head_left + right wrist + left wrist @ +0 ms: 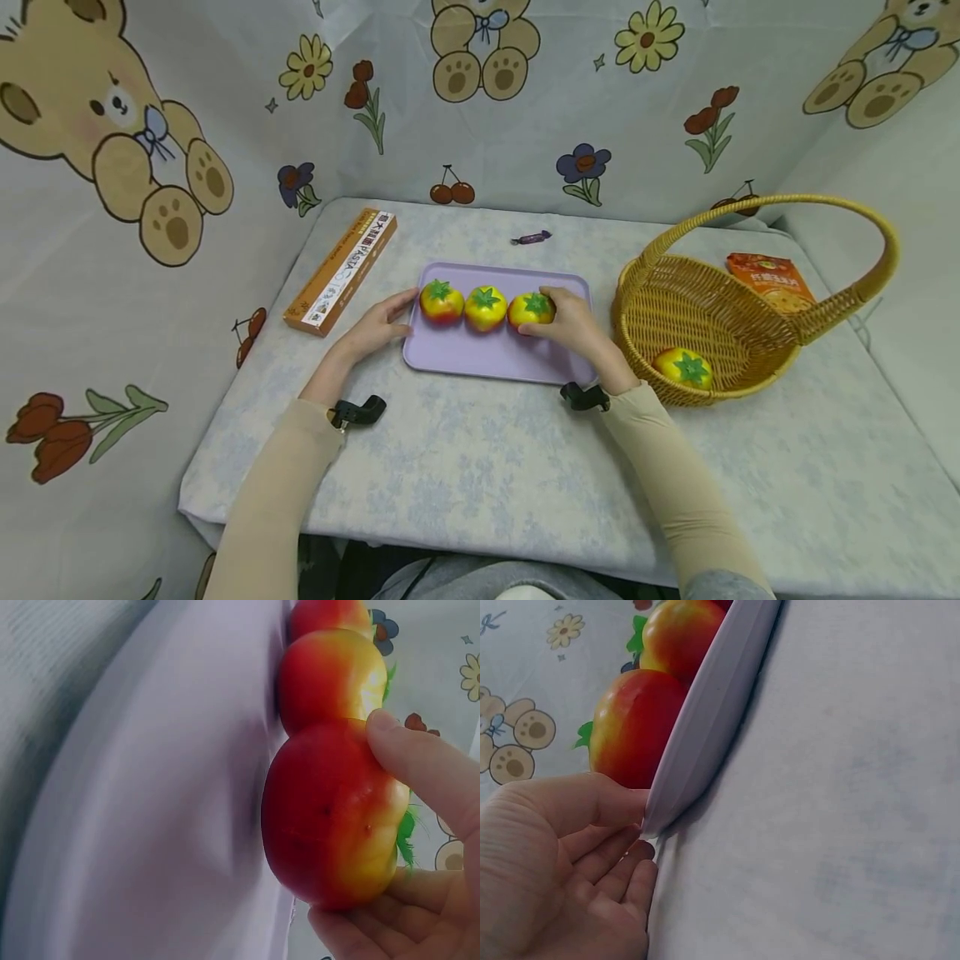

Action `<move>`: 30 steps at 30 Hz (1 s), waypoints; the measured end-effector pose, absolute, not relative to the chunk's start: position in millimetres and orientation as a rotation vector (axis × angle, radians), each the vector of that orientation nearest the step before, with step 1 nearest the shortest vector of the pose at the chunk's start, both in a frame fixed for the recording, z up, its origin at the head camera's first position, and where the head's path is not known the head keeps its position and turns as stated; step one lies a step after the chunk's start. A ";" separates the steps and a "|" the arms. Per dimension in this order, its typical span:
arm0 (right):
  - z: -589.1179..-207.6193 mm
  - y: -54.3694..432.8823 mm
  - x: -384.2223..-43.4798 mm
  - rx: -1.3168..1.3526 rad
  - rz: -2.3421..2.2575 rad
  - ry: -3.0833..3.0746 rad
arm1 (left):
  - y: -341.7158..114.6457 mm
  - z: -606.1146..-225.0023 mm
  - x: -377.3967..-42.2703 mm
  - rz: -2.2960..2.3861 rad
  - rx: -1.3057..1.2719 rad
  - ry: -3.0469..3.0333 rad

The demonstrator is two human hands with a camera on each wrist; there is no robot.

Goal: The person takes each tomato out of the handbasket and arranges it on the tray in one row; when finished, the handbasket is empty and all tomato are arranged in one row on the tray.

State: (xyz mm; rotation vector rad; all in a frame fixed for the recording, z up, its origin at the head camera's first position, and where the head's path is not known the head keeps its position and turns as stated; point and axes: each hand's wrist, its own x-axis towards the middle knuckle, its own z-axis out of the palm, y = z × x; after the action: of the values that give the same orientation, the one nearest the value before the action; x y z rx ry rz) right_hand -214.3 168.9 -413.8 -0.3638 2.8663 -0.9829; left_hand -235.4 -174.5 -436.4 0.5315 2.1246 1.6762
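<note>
Three red-and-yellow toy tomatoes with green leafy tops stand in a row on the lilac tray (480, 358). My right hand (576, 323) grips the rightmost tomato (531, 309), thumb on its near side and fingers round the far side. That tomato sits beside the middle tomato (485, 309); the left tomato (441, 302) is nearest the tray's left end. There my left hand (375, 325) touches the rim with its thumb and fingertips, fingers loosely bent, as the left wrist view shows too. In the right wrist view the held tomato (330, 817) is close over the tray.
A wicker basket (630, 333) with a tall handle stands right of the tray, holding another toy tomato (682, 367). Behind it lies an orange-red packet (771, 279). A pasta box (341, 271) lies at the left, and a purple-wrapped candy (532, 238) beyond the tray.
</note>
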 end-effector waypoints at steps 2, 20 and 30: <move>-415.3 168.9 -214.2 -0.361 -0.982 2.865 | -174.1 -437.3 -235.5 1.679 0.533 2.124; -387.7 176.0 -194.7 -0.450 -1.308 2.828 | -178.2 -463.0 -247.4 1.681 0.518 2.155; -343.6 214.8 -147.5 -0.681 -1.291 2.975 | -178.6 -462.8 -247.9 1.695 0.537 2.143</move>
State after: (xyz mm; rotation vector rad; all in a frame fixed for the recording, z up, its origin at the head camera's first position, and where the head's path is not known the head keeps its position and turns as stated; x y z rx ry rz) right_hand -147.5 214.8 -343.6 -0.6812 2.9748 -1.2907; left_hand -247.9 -178.6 -462.8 0.5366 2.1432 1.6952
